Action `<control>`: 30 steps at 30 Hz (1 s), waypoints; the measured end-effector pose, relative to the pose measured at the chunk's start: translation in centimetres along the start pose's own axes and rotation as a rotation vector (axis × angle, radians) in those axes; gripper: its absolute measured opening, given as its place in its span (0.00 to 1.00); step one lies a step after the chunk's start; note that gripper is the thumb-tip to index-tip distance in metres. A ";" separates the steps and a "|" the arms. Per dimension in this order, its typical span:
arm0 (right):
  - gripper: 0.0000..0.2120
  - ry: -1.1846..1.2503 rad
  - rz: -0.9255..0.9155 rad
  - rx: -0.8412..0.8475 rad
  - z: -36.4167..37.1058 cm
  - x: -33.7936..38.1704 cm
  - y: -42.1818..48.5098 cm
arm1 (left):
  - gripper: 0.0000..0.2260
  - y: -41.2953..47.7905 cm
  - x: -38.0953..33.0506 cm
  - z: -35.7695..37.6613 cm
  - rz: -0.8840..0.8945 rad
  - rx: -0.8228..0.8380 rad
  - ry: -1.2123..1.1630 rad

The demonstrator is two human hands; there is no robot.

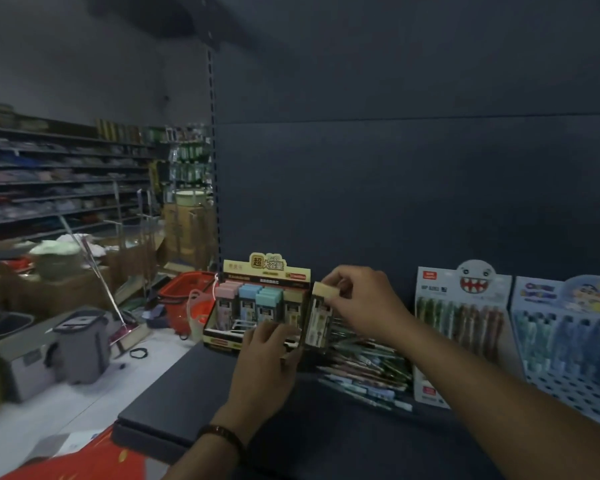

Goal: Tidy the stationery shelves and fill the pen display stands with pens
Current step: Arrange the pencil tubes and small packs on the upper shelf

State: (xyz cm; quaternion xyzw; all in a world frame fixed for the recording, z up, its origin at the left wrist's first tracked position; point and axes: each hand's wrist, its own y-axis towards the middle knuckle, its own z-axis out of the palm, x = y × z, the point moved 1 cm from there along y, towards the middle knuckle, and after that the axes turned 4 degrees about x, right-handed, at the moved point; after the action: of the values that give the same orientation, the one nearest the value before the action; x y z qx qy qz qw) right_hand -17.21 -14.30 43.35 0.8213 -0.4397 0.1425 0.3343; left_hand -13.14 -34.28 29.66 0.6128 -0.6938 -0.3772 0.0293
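A yellow cardboard display box (222,336) stands on the dark shelf (174,403), holding small packs with pink, blue and yellow caps. My right hand (361,299) pinches the cream cap of one such pack (317,320), held upright just right of the box. My left hand (264,355) lies at the box's front right corner, fingers bent against it and the pack's lower end. A heap of loose pens (364,368) lies on the shelf behind my right forearm. Two pen display stands, one with a monster face (461,313) and a blue cartoon one (568,327), lean against the back panel.
The dark shelf back panel (395,185) rises behind everything. On the floor to the left are a red shopping basket (184,299), a grey bin (80,341), a mop and cardboard boxes. Stocked shelves (49,174) run along the far left wall.
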 end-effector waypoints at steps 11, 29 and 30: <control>0.06 0.012 0.040 -0.078 5.7 -0.8 6.7 | 0.22 -0.3 1.4 1.5 -0.052 0.004 0.173; 0.06 -0.027 0.049 -0.020 7.8 -2.8 7.7 | 0.21 -0.4 1.2 1.6 -0.035 -0.034 0.197; 0.07 -0.046 0.049 -0.012 7.7 -2.7 7.8 | 0.22 -0.4 1.2 1.6 -0.036 -0.034 0.194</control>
State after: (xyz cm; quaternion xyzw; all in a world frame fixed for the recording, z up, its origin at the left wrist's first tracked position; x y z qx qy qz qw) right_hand -25.59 -20.90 39.58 0.8114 -0.4680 0.1289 0.3254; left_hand -13.87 -34.49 27.78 0.6583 -0.6699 -0.3286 0.0998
